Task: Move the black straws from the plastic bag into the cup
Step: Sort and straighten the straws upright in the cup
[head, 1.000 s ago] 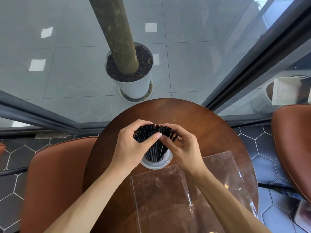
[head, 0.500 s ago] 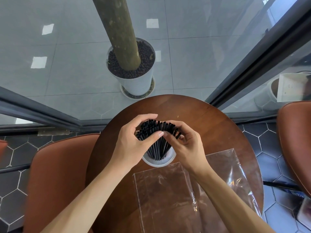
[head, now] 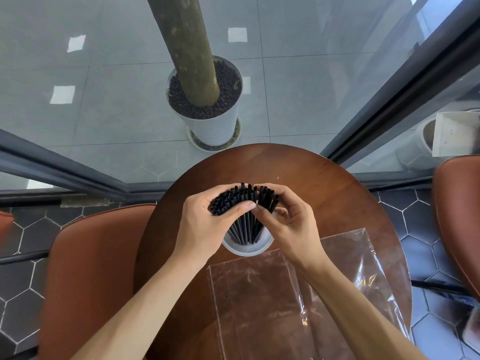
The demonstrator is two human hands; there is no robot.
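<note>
I see my left hand and right hand cupped round the black straws, standing fanned in the cup on the desk. They look light, slippery, crushable; I'd hold near the tops, gently.

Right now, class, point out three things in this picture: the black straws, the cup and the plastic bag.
black straws [head: 244,197], head view, on the fanned top ends.
cup [head: 246,251], head view, on its near white rim.
plastic bag [head: 259,302], head view, on its flat clear middle.
</note>
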